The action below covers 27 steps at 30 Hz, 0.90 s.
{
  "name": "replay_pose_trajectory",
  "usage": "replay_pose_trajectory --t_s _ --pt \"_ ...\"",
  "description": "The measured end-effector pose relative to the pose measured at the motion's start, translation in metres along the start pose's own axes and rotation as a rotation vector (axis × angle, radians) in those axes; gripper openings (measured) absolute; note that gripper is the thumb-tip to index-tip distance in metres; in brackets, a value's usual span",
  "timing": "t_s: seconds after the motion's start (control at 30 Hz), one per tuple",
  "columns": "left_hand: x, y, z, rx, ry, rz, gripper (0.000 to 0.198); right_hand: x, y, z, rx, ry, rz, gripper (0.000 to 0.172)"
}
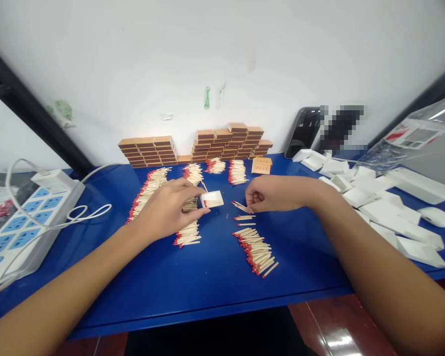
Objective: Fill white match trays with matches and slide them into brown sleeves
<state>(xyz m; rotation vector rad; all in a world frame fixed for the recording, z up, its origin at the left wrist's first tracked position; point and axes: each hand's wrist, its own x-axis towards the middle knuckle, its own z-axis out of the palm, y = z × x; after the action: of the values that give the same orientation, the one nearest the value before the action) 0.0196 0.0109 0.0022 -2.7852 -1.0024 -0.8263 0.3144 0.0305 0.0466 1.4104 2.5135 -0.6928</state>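
- Head view: the left hand (175, 205) grips a small white tray (211, 196) between thumb and fingers; a few matches (213, 203) lie inside it.
- Just right of the tray, the right hand (267, 194) has its fingers curled, fingertips pinching the plain ends of a few red-tipped matches (240, 205); whether these are lifted off the blue table (207, 289) cannot be told.
- Right of the tray and nearer the person, loose matches (246, 224) lie by a larger match pile (255, 252).
- Left of the tray runs a long match row (146, 195); another row (188, 231) passes partly hidden under the left hand.
- Beyond the tray are two short match groups (237, 173), a labelled matchbox (262, 166) and stacked matchboxes (225, 143) along the wall.
- Far right of the tray, white trays (385, 207) lie heaped.
- Far left of the tray sits a power strip (22, 225).
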Motion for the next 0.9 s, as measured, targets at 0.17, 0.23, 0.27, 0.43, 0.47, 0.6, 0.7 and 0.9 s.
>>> replay_pose_trajectory --t_s 0.17,0.23,0.27,0.43,0.47,0.6,0.7,0.9 --pt "0.0 0.0 0.0 0.001 -0.009 -0.007 0.034 -0.002 -0.001 -0.001 -0.008 -0.027 0.001 0.014" --pt "0.0 0.0 0.0 0.004 -0.009 -0.001 0.034 -0.003 -0.002 -0.002 -0.02 -0.044 0.022 0.015" --pt "0.0 0.0 0.0 0.006 -0.008 0.005 0.034 -0.004 -0.003 -0.002 -0.028 -0.048 0.031 0.016" --pt "-0.001 -0.001 0.0 0.013 -0.005 0.012 0.033 -0.006 -0.006 -0.003 -0.067 -0.051 0.075 0.016" --pt "-0.001 -0.002 0.0 0.013 -0.009 0.01 0.033 -0.006 -0.007 -0.003 -0.076 -0.057 0.087 0.015" --pt "-0.002 -0.002 0.001 0.016 -0.018 0.004 0.034 -0.005 -0.011 -0.002 -0.086 -0.07 0.099 0.006" --pt "-0.002 -0.002 0.001 0.015 -0.014 0.009 0.034 -0.005 -0.012 -0.001 -0.071 -0.062 0.08 0.006" --pt "-0.002 -0.003 0.001 0.012 -0.01 0.014 0.034 -0.007 -0.009 -0.006 -0.044 0.081 0.104 0.003"
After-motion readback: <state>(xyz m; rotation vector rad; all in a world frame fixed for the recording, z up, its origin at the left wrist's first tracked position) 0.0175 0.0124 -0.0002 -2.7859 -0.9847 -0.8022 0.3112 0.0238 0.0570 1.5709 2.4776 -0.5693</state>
